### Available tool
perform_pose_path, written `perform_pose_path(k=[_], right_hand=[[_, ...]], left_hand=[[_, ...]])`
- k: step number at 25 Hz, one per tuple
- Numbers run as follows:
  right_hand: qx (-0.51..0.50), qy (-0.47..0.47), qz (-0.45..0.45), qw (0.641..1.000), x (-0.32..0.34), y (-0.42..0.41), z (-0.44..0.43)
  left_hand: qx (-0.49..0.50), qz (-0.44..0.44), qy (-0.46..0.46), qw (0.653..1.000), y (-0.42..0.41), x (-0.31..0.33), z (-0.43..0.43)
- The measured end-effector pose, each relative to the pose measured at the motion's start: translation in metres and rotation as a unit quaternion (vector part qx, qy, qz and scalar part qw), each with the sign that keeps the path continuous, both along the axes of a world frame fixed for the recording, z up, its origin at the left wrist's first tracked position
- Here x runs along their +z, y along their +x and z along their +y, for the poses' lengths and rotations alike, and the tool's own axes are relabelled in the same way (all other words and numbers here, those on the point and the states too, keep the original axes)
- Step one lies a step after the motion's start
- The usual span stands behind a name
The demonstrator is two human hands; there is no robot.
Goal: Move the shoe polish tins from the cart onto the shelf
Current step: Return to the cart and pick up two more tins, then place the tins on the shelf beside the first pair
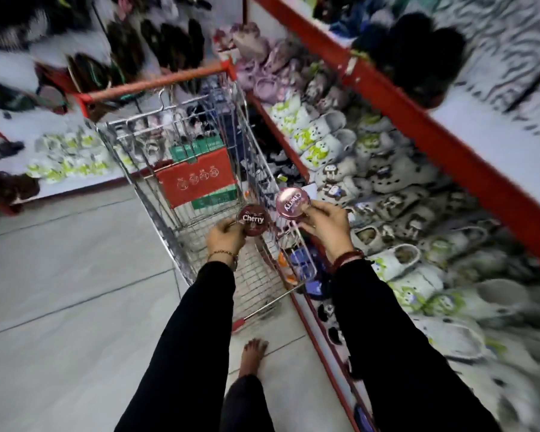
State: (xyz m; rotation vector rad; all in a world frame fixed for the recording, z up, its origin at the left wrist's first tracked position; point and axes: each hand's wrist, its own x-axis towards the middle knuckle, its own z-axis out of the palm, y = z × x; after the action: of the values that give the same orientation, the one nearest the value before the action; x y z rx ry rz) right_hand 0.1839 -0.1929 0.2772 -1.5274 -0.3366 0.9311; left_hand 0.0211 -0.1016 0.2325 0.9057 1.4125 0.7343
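Head view, much motion blur toward the edges. The person's left hand (224, 236) holds a round dark-red shoe polish tin (252, 220) with white "Cherry" lettering on its lid; the grip is closed on the tin's near edge, lid facing up, and the tin sits above the basket of the silver wire shopping cart (181, 169). The right hand (326, 224) holds a second round tin with a shiny pinkish lid (292, 202), lettering reading upside down from this view; the grip is closed on its right edge, fingertips on the rim, and the tin is tilted toward the camera. This second tin hangs over the cart's right rim, between the basket and the red-edged white shelf (396, 107) at the right. The two tins are near each other but apart. Both arms are in black sleeves; a thin gold-coloured bracelet (222, 253) shows at the left wrist, a red beaded bracelet (348, 257) at the right. Inside the cart, at its far end, stands a red and green cardboard box (198, 179). The shelf's lower tier is packed with white clog-style slippers carrying green and dark charms (321, 141); the upper tier holds dark furry slippers, blurred. A bare foot (253, 353) rests on the pale grey tiled floor (69, 275) just behind the cart.
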Motion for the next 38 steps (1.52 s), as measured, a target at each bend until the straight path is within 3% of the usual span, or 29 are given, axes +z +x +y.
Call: perform_pose_path(k=[9,18,23,29,35,38], right_hand=[[-0.139,0.127,-0.115,0.975,0.150,0.064,-0.143],[-0.329,0.109,-0.163,0.924,0.181,0.114,-0.294],[-0.435,0.059,-0.185,0.879,0.188,0.122,-0.378],[-0.515,-0.105,-0.207,0.825,0.185,0.113,-0.452],[-0.513,-0.239,-0.191,0.802,0.182,0.109,-0.460],[-0.515,-0.288,-0.202,0.781,0.181,0.111,-0.454]], left_hand=[[-0.176,-0.142,0.122,0.966,0.083,0.148,-0.076],[-0.375,-0.209,0.151,0.890,0.209,0.220,-0.173],[-0.498,-0.182,0.177,0.829,0.272,0.232,-0.237],[-0.640,-0.060,0.251,0.724,0.311,0.230,-0.289],[-0.729,0.069,0.268,0.625,0.322,0.225,-0.308],[-0.748,0.093,0.274,0.598,0.323,0.228,-0.311]])
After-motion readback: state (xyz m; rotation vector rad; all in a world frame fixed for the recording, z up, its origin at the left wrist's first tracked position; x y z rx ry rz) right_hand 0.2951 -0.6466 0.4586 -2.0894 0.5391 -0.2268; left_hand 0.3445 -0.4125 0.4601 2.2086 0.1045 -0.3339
